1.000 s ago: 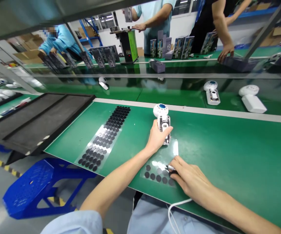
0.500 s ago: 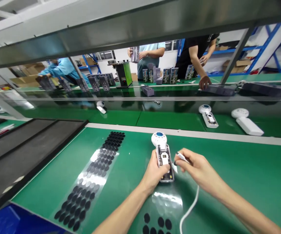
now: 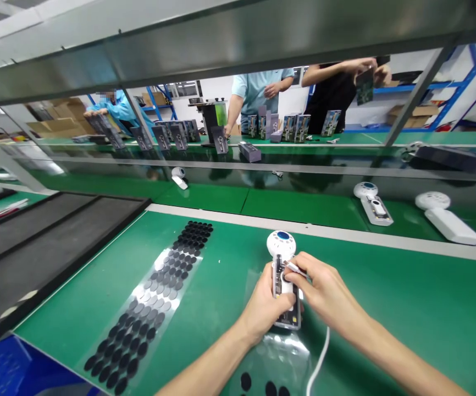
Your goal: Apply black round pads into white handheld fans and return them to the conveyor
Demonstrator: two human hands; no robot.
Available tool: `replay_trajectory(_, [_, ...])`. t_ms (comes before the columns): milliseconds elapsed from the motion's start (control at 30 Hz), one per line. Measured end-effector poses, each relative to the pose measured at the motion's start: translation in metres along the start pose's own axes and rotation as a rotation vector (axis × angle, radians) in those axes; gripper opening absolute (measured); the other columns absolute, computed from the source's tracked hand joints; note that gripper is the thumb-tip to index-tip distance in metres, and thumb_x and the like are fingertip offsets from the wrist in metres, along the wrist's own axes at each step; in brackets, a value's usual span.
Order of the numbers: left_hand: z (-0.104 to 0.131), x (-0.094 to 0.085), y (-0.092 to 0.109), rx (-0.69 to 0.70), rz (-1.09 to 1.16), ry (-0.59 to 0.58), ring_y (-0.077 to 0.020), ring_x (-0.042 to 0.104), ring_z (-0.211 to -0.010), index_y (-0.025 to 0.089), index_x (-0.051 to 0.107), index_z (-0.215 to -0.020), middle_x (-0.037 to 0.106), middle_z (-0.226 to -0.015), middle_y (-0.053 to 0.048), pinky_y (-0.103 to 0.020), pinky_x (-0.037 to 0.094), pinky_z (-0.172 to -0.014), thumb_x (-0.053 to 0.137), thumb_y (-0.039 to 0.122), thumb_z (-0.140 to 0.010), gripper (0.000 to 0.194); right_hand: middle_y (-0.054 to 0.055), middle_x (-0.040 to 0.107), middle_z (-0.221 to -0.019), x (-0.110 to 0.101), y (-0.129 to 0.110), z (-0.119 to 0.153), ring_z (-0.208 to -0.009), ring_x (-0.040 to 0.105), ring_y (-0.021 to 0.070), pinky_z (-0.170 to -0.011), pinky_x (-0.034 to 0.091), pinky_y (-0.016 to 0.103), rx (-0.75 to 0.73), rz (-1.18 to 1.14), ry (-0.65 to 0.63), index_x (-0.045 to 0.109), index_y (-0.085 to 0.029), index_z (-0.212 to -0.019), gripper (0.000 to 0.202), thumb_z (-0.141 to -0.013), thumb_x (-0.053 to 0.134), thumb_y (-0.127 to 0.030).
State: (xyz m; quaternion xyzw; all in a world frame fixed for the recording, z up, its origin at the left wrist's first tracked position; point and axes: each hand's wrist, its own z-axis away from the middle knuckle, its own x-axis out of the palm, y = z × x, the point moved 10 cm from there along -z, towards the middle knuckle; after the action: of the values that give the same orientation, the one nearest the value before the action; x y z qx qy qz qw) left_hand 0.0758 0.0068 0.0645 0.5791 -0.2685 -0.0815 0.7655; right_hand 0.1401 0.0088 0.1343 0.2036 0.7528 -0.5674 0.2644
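Observation:
My left hand [image 3: 263,302] is wrapped round the handle of a white handheld device [image 3: 281,243], its thumb across the front. The device has a round head with a blue centre and an uncovered handle showing dark circuitry and a white inner part. My right hand [image 3: 324,286] pinches a white cable plug [image 3: 292,267] over the upper part of that handle. Something small and dark shows by the fingertips; I cannot make out what it is. From under the right hand a white cable [image 3: 320,357] runs down towards the table's near edge.
A clear strip of black discs [image 3: 151,300] lies left on the green table, with more discs [image 3: 271,388] at the near edge. Similar white devices [image 3: 373,203] lie on the green surface beyond the pale rail. Co-workers [image 3: 258,93] handle boxes behind; a metal beam [image 3: 221,38] spans overhead.
My right hand has moved left with the plug, from beside the device to over its handle. Across the way, one co-worker has set a box down and another has lifted one.

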Motion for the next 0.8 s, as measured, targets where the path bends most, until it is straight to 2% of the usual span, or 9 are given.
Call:
replay_trajectory(233, [0.001,0.001,0.003,0.028,-0.008,0.015,-0.0098,0.055,-0.058,0.018,0.042,-0.100,0.055,-0.080,0.002,-0.025,0.047,-0.060,0.052,0.012,-0.060,0.041,-0.002,0.050,-0.066,-0.001,0.003,0.007,-0.061,0.049,0.0165,-0.055,0.034,0.028,0.052,0.005,0.043,0.044,-0.022,-0.066,0.020,-0.085,0.042,-0.019])
replay_trajectory(367, [0.001,-0.002,0.005,0.081,-0.028,0.026,-0.0182,0.057,-0.087,0.016,0.045,-0.103,0.056,-0.095,-0.004,-0.027,0.046,-0.073,0.057,0.016,-0.065,0.040,0.000,0.053,-0.070,-0.002,0.001,0.013,-0.064,0.052,0.0174,-0.057,0.038,0.029,0.020,-0.038,0.093,0.049,-0.022,-0.070,0.020,-0.088,0.041,-0.020])
replay_trajectory(467, [0.002,-0.005,0.006,0.124,-0.061,0.032,-0.0214,0.051,-0.103,0.016,0.045,-0.108,0.054,-0.108,-0.007,-0.030,0.041,-0.086,0.057,0.030,-0.076,0.036,0.004,0.055,-0.081,-0.002,-0.001,0.019,-0.072,0.055,0.0185,-0.061,0.043,0.029,-0.031,-0.115,0.129,0.055,-0.022,-0.080,0.023,-0.092,0.036,-0.021])
replay_trajectory(567, [0.003,-0.009,0.004,0.125,-0.137,0.065,-0.0209,0.051,-0.103,0.017,0.046,-0.108,0.055,-0.108,-0.007,-0.031,0.040,-0.088,0.051,0.038,-0.083,0.033,0.005,0.054,-0.086,-0.002,-0.002,0.026,-0.070,0.054,0.0180,-0.059,0.045,0.029,-0.082,-0.158,0.168,0.058,-0.023,-0.091,0.026,-0.094,0.032,-0.022])
replay_trajectory(733, [0.002,-0.011,0.007,0.134,-0.228,0.103,-0.0171,0.054,-0.092,0.017,0.048,-0.103,0.057,-0.095,-0.003,-0.026,0.042,-0.080,0.051,0.031,-0.084,0.024,0.006,0.053,-0.090,0.000,0.000,0.034,-0.069,0.054,0.0173,-0.059,0.048,0.028,-0.133,-0.215,0.215,0.059,-0.025,-0.099,0.028,-0.093,0.032,-0.019])
replay_trajectory(800, [0.002,-0.012,0.009,0.139,-0.230,0.125,-0.0159,0.054,-0.087,0.017,0.049,-0.101,0.056,-0.089,-0.002,-0.024,0.042,-0.076,0.051,0.033,-0.083,0.024,0.005,0.052,-0.092,0.001,0.000,0.036,-0.069,0.054,0.0165,-0.059,0.048,0.028,-0.148,-0.238,0.223,0.058,-0.026,-0.103,0.031,-0.092,0.031,-0.015])
